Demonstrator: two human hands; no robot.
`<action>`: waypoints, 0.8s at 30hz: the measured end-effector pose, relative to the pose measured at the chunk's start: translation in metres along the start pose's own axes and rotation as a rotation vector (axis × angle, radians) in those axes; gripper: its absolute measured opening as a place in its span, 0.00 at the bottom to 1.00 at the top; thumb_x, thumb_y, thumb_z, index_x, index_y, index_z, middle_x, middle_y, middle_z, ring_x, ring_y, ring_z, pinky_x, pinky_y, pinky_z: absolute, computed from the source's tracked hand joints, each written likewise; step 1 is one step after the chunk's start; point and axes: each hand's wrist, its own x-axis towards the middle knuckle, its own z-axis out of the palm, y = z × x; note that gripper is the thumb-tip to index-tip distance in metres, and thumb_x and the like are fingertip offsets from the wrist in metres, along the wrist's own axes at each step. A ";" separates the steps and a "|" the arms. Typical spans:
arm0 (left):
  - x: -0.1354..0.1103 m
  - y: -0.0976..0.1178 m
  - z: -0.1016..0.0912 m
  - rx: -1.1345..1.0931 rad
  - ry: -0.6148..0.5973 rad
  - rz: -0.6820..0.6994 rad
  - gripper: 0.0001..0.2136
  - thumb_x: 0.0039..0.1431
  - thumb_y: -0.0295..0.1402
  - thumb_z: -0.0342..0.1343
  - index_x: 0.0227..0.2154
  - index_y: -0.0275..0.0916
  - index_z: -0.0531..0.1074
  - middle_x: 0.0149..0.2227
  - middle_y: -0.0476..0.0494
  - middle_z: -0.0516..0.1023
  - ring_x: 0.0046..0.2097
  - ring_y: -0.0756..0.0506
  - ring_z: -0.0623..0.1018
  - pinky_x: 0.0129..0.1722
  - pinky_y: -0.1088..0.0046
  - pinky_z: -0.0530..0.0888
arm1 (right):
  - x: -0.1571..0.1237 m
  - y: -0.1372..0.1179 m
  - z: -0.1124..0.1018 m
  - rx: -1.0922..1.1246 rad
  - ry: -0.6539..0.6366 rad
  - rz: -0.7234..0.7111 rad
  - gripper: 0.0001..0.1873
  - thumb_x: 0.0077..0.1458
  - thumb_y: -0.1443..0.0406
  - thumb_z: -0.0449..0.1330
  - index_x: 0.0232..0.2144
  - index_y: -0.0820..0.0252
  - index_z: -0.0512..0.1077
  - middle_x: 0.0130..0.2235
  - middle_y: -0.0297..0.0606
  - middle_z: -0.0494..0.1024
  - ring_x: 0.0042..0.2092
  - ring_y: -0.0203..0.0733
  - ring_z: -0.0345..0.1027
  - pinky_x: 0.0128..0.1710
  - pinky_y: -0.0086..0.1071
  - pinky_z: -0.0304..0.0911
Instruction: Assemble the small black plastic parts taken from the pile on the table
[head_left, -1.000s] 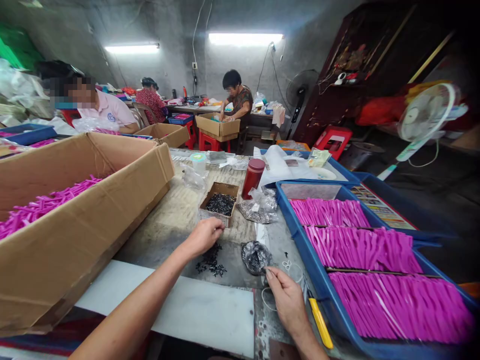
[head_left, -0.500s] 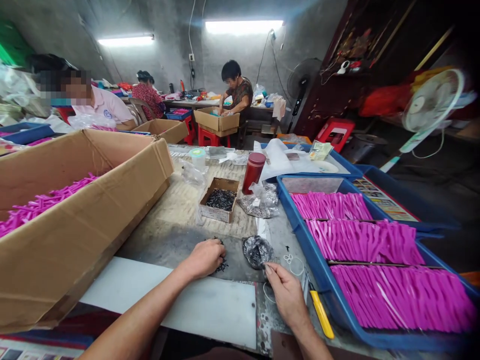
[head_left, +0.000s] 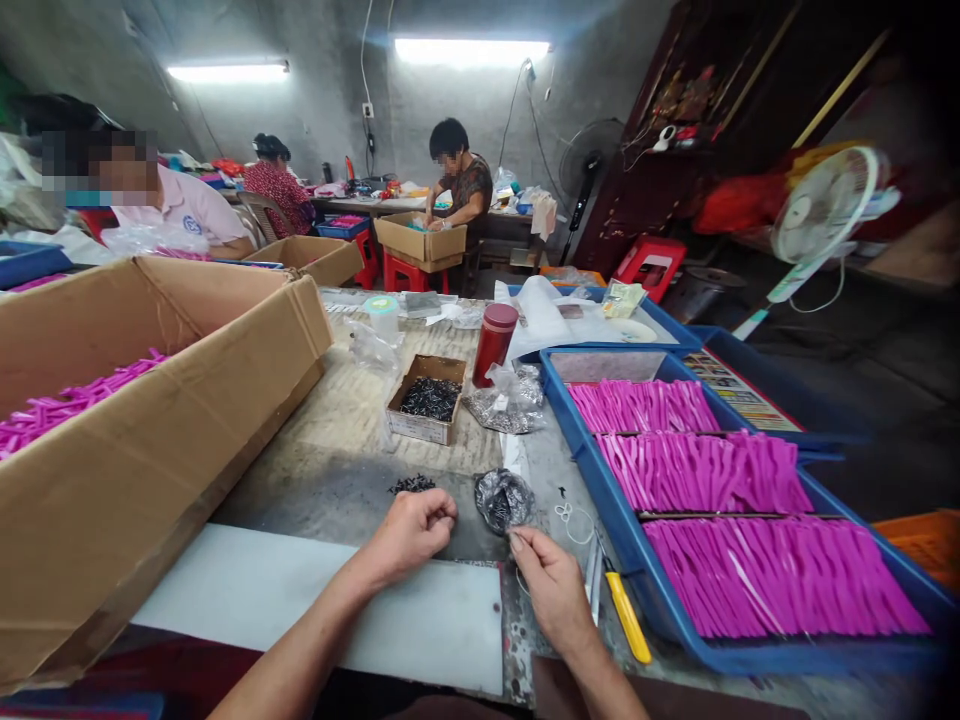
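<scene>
The right hand (head_left: 551, 580) pinches the near rim of a crumpled black plastic bag (head_left: 484, 500) between thumb and forefinger, so the bag lies at eleven o'clock from those fingertips, touching them. The left hand (head_left: 412, 535) has its fingers curled inward, the thumb side toward the bag, which sits just beside them at three o'clock; whether they hold anything cannot be told. A loose pile of small black parts (head_left: 411, 483) lies on the table just past the left knuckles at twelve o'clock; farther off in that same direction stands a small cardboard box (head_left: 416, 427) with more black parts inside. A yellow-handled tool (head_left: 628, 620) lies at four o'clock from the right hand.
</scene>
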 end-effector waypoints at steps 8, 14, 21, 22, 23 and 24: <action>-0.007 0.016 0.020 -0.199 -0.027 0.115 0.11 0.49 0.24 0.43 0.28 0.36 0.71 0.26 0.47 0.70 0.30 0.51 0.68 0.31 0.79 0.64 | -0.006 -0.005 0.009 -0.013 -0.118 -0.032 0.11 0.47 0.62 0.51 0.23 0.63 0.69 0.21 0.33 0.68 0.25 0.36 0.59 0.25 0.25 0.56; 0.000 0.009 0.028 -0.294 -0.003 0.088 0.11 0.49 0.25 0.44 0.31 0.37 0.71 0.28 0.46 0.70 0.32 0.49 0.69 0.33 0.77 0.65 | 0.008 -0.005 -0.002 -0.113 -0.035 -0.073 0.10 0.48 0.64 0.50 0.26 0.62 0.69 0.25 0.36 0.72 0.29 0.38 0.64 0.29 0.27 0.59; 0.014 -0.009 0.041 -0.703 0.043 -0.184 0.12 0.42 0.28 0.52 0.33 0.32 0.71 0.27 0.47 0.73 0.29 0.50 0.69 0.32 0.75 0.66 | 0.042 -0.011 -0.009 -0.719 -0.088 -0.296 0.12 0.48 0.70 0.47 0.30 0.62 0.70 0.30 0.40 0.73 0.35 0.40 0.64 0.36 0.29 0.56; 0.015 -0.011 0.041 -0.738 0.043 -0.204 0.12 0.41 0.28 0.52 0.32 0.32 0.71 0.25 0.47 0.72 0.27 0.51 0.68 0.30 0.76 0.65 | 0.045 -0.011 -0.007 -0.822 -0.121 -0.299 0.11 0.48 0.71 0.47 0.29 0.61 0.70 0.30 0.40 0.73 0.35 0.40 0.64 0.36 0.29 0.55; 0.015 -0.011 0.041 -0.761 0.046 -0.222 0.11 0.40 0.28 0.53 0.30 0.32 0.72 0.23 0.48 0.72 0.26 0.51 0.67 0.28 0.77 0.65 | 0.047 -0.011 -0.004 -0.920 -0.151 -0.293 0.11 0.48 0.71 0.48 0.28 0.61 0.70 0.29 0.40 0.73 0.34 0.40 0.64 0.36 0.30 0.54; 0.015 -0.012 0.040 -0.777 0.049 -0.240 0.10 0.39 0.28 0.53 0.29 0.32 0.72 0.22 0.50 0.71 0.24 0.52 0.66 0.26 0.78 0.64 | 0.049 -0.012 -0.002 -1.006 -0.179 -0.282 0.10 0.48 0.70 0.48 0.27 0.61 0.70 0.29 0.40 0.73 0.34 0.41 0.64 0.35 0.30 0.54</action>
